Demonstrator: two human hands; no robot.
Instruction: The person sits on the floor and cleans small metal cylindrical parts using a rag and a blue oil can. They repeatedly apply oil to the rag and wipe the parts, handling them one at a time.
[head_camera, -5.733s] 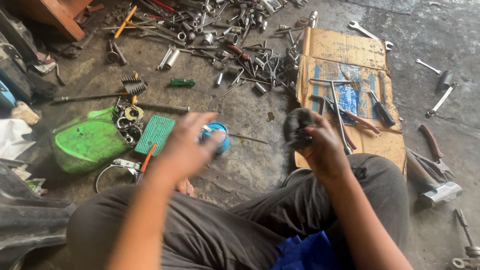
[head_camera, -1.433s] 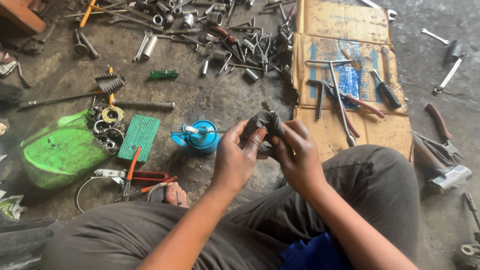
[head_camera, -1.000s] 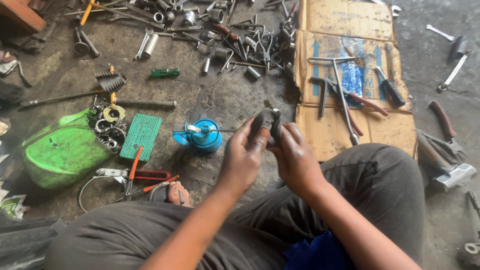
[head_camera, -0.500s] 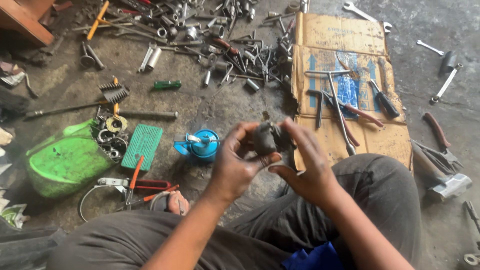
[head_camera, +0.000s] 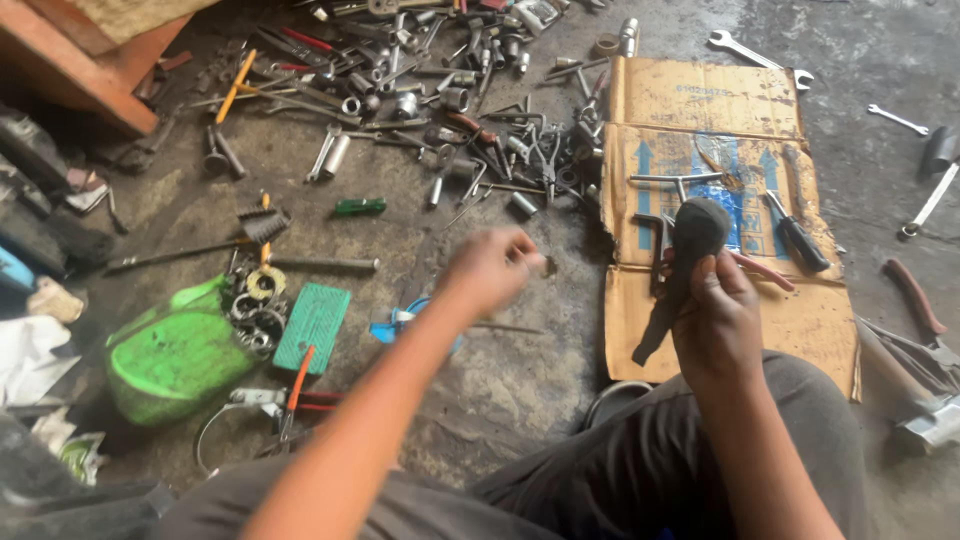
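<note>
Oily concrete floor, tools strewn; right hand (head_camera: 718, 322) grips a dark rag-wrapped part (head_camera: 694, 232) above its fingertips, over the cardboard (head_camera: 740, 310); left hand (head_camera: 490, 268) blurred, fingers curled, grip unclear; better to steady the part before wiping.

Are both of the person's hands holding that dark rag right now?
No, only the right hand grips the dark rag; the left hand is apart from it, out over the floor above the blue can.
</note>
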